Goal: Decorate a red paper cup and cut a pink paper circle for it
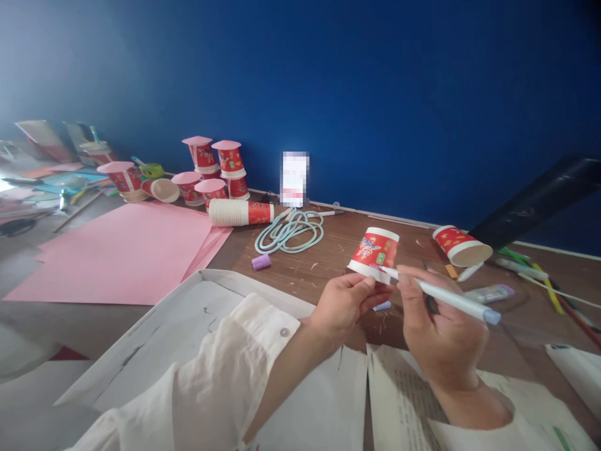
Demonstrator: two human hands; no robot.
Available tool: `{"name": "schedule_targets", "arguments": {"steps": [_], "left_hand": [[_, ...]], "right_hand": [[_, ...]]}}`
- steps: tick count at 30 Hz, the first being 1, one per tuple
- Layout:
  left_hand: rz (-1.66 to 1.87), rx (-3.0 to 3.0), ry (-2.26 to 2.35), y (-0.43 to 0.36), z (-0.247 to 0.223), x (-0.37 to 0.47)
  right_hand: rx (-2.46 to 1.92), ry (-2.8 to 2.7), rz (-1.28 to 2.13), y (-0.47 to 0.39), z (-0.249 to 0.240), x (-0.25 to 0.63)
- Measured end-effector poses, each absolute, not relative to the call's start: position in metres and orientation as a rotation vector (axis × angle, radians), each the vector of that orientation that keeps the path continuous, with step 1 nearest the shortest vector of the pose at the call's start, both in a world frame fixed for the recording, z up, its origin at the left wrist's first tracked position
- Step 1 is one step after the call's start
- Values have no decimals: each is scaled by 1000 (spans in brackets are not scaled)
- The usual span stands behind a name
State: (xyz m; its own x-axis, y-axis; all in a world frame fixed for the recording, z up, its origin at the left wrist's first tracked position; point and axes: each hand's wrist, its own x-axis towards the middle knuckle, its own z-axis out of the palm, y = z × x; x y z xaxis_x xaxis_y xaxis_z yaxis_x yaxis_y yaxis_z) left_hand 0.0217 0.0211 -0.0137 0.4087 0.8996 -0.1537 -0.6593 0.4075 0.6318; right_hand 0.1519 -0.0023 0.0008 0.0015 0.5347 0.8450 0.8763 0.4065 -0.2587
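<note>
Red printed paper cup (375, 247), inverted, is right of the coiled pale-blue cable (290, 233), which serves as reference on the wooden tabletop (300, 275). The left hand (342, 307) grips the cup's white rim between its fingers; the fingers of the right hand (434, 332) close around a white marker (451, 297), its tip at the cup's printed side. Just left of the cable, a nested stack of paper cups (239, 213) lies sideways; farther left, pink paper sheets (122, 257) spread out. Left and in front of the cable is a purple cap (261, 262). Well right of it, another red cup (462, 246) lies tipped over.
</note>
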Motion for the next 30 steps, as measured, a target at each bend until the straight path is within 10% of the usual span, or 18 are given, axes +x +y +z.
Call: {"name": "schedule_targets", "arguments": {"steps": [30], "left_hand": [[1056, 520, 534, 22, -17, 21]], "right_hand": [[-1282, -1672, -462, -3, 1, 153]]}}
